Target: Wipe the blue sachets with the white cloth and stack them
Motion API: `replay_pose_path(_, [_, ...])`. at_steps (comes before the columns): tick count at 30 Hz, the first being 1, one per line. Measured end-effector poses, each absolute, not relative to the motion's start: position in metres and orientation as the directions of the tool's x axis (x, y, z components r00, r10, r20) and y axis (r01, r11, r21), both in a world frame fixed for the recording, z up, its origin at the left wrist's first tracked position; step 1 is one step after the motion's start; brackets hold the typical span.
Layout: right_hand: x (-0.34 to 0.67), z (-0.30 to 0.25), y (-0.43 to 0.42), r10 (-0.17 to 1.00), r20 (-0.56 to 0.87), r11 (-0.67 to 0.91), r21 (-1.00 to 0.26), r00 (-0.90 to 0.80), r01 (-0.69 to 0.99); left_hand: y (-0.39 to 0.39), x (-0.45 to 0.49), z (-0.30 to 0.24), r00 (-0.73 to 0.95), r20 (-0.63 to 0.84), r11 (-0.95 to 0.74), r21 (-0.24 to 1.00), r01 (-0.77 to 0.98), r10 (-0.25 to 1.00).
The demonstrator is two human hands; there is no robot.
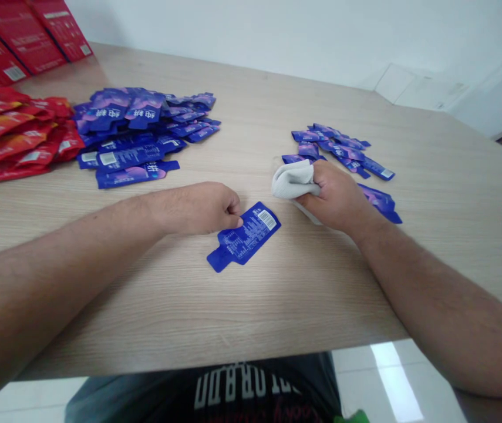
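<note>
A single blue sachet [251, 235] lies on the table with its printed, barcoded back up and its narrow neck toward the lower left. My left hand [215, 208] is closed, with thumb and finger pinching the sachet's upper left edge. In my right hand [334, 197] is a folded white cloth [293, 179], gripped just right of and above the sachet, apart from it. Behind that hand lies a loose group of blue-purple sachets [343, 147]. Another purple sachet [380, 201] sits beside my right wrist, which partly covers it.
On the left, a larger heap of blue-purple sachets [131, 138] adjoins a pile of red-orange packets [17, 132]. Red boxes [22, 38] stand at the back left. The wooden table [233, 317] meets a white wall [255, 35] behind; its front edge is near my body.
</note>
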State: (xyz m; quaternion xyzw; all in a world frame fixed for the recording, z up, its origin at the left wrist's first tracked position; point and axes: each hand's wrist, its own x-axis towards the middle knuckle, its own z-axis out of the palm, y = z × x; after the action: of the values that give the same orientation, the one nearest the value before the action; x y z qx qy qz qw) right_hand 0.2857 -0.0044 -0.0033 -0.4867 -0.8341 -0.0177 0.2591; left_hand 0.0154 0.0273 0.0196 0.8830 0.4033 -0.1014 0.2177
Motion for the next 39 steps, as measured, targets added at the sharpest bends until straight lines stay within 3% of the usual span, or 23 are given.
replay_pose_path(7, [0.249, -0.005, -0.033, 0.719, 0.412, 0.665, -0.172, -0.560, 0.727, 0.027, 0.018, 0.008, 0.665, -0.256, -0.560, 0.379, 0.737, 0.701])
replay_pose_path(10, [0.225, -0.009, -0.050, 0.558, 0.316, 0.825, -0.109, -0.767, 0.555, 0.028, 0.020, 0.002, 0.684, -0.218, -0.578, 0.394, 0.714, 0.696])
replay_pose_path(12, [0.221, -0.012, -0.051, 0.479, 0.272, 0.878, -0.132, -0.835, 0.460, 0.028, 0.021, 0.000, 0.693, -0.205, -0.588, 0.398, 0.704, 0.691])
replay_pose_path(17, [0.236, -0.017, -0.038, 0.643, 0.366, 0.751, -0.125, -0.673, 0.649, 0.028, 0.021, 0.000, 0.670, -0.199, -0.560, 0.412, 0.719, 0.715])
replay_pose_path(22, [0.230, -0.012, -0.043, 0.495, 0.290, 0.868, -0.142, -0.819, 0.475, 0.027, 0.022, -0.002, 0.690, -0.192, -0.590, 0.394, 0.705, 0.698])
replay_pose_path(27, [0.232, -0.010, -0.045, 0.625, 0.365, 0.768, -0.132, -0.690, 0.626, 0.022, 0.026, -0.003, 0.678, -0.156, -0.589, 0.383, 0.712, 0.718])
replay_pose_path(31, [0.228, -0.008, -0.051, 0.501, 0.287, 0.864, -0.115, -0.816, 0.490, 0.020, 0.028, -0.001, 0.705, -0.194, -0.583, 0.439, 0.684, 0.682])
replay_pose_path(36, [0.223, -0.009, -0.054, 0.587, 0.373, 0.799, -0.125, -0.719, 0.588, 0.022, 0.028, 0.000, 0.687, -0.239, -0.525, 0.491, 0.695, 0.686])
replay_pose_path(39, [0.217, -0.007, -0.059, 0.498, 0.292, 0.866, -0.122, -0.817, 0.484, 0.022, 0.028, -0.001, 0.694, -0.276, -0.494, 0.536, 0.685, 0.665])
